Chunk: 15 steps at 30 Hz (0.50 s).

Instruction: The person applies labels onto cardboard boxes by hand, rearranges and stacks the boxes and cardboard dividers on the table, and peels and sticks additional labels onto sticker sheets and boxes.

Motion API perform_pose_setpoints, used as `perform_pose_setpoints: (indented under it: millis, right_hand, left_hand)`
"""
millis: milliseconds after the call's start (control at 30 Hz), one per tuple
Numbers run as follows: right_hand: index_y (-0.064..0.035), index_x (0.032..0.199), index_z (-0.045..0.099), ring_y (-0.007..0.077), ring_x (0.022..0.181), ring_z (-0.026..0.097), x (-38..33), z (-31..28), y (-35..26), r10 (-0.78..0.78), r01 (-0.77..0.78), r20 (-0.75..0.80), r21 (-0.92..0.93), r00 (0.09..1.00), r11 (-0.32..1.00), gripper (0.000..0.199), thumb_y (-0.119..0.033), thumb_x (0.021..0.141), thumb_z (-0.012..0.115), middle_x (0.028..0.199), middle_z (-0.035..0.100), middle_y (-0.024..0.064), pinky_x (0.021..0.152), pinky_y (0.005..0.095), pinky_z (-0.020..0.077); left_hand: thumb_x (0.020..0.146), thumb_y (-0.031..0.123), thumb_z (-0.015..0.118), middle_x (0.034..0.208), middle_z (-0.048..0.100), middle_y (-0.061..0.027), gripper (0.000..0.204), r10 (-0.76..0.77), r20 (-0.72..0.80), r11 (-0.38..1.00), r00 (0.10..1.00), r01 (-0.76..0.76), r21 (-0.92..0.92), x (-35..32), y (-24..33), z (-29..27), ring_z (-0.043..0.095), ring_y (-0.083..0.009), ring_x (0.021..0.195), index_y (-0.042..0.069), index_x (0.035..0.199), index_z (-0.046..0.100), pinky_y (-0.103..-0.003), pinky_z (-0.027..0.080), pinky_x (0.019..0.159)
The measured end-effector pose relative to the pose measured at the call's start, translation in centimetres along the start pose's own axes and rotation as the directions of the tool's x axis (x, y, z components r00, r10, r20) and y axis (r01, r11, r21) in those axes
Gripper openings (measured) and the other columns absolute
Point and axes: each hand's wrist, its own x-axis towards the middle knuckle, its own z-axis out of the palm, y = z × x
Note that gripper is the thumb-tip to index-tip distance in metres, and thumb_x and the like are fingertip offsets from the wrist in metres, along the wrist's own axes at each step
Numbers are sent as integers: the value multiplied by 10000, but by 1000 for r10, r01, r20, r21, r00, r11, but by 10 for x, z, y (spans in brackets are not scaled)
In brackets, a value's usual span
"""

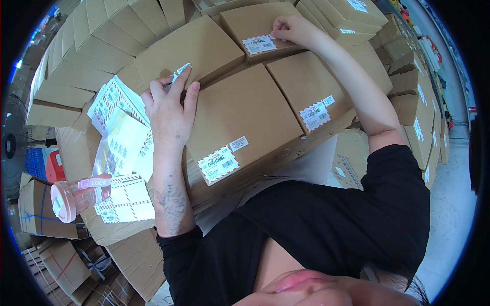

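My left hand point(171, 104) rests over the left carton point(178, 43), its fingers closed on a small strip of white stickers point(180, 71). At the far side, my right hand point(295, 30) pinches a small white sticker point(271, 36) against the top of the back carton point(250, 23). That sticker touches the corner of a large striped-border label point(259, 45). Two nearer cartons, the front one point(245, 112) and the right one point(311, 84), each bear a large label point(218, 164) and a small white sticker point(238, 143) beside it.
Sheets of labels point(125, 196) and a clear plastic sleeve point(122, 145) lie at the left, near a pink-lidded cup point(71, 199). Rows of cartons point(92, 35) stand at the back left. Labelled cartons point(418, 117) are stacked at the right.
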Motion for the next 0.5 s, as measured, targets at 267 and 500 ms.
perform_pose_setpoints:
  millis: [267,500]
  right_hand:
    - [-88,1437,384,398,1186,557,-27,1,-17,66,-301,-403,-554,913,776,972,-706,747,675,1298,556,221,935,484,477]
    - [-74,1478,372,433,1338,420,-23,9,7,163,-321,-414,-346,896,882,1017,-692,739,697,1453,406,272,1080,474,395]
  left_hand:
    - [922,457,622,1292,481,-269,550,-207,-401,978,892,196,-67,6,-50,27,379,-444,1247,22,1259,624,-499,330,1070]
    - [932,389,657,1319,516,-186,682,-440,184,416,879,381,-826,24,-49,24,546,-259,1172,45,1415,320,-419,476,957]
